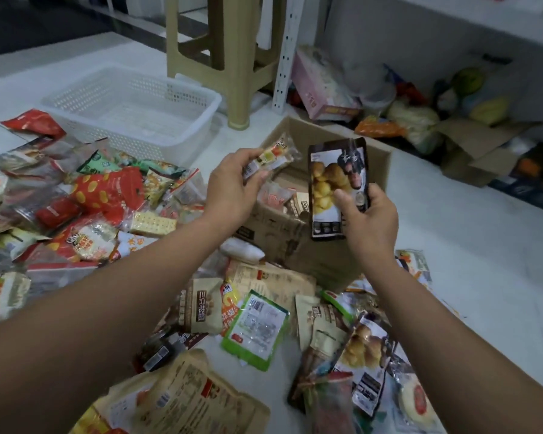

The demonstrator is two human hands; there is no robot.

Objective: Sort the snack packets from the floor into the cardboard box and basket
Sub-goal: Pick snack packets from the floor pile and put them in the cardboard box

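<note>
My left hand [232, 186] pinches a small clear snack packet [271, 158] with yellow and red print, held over the near-left rim of the open cardboard box [380, 161]. My right hand [369, 220] grips a tall dark chestnut packet [333, 183] upright over the same box. A few packets lie inside the box. The white plastic basket [132, 111] stands at the back left, with nothing visible inside it. Snack packets [107, 195] cover the floor to the left and in front of me.
A beige plastic stool [229, 51] stands behind the basket and box. Under a shelf at the back right lie a pink box [320, 89], bags and a torn carton [477, 151]. White floor tiles show to the right of the box.
</note>
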